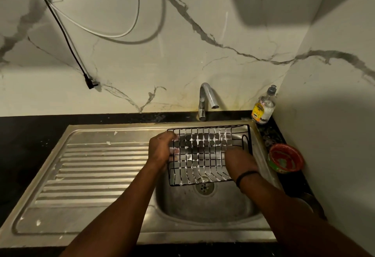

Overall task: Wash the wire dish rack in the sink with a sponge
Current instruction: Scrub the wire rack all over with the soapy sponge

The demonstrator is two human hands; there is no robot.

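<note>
Rack [205,155]: sitting soapy over the sink [203,212].
Left hand [160,149]: gripping the rack's left edge.
Right hand [239,161]: blurring at the right side; grip unclear, sponge hidden.

The wire dish rack [209,153] sits over the basin of the sink [205,206], with the drain [204,187] just below its near edge. The left hand [162,149] grips the rack's left side; the right hand [239,161] is on its right part (whether it holds a sponge cannot be told). The drainboard [97,167] lies left of the basin. The tap [207,100] stands behind the rack, a bottle [263,107] to its right, a bowl [286,158] right of the rack on the counter [30,135]
</note>
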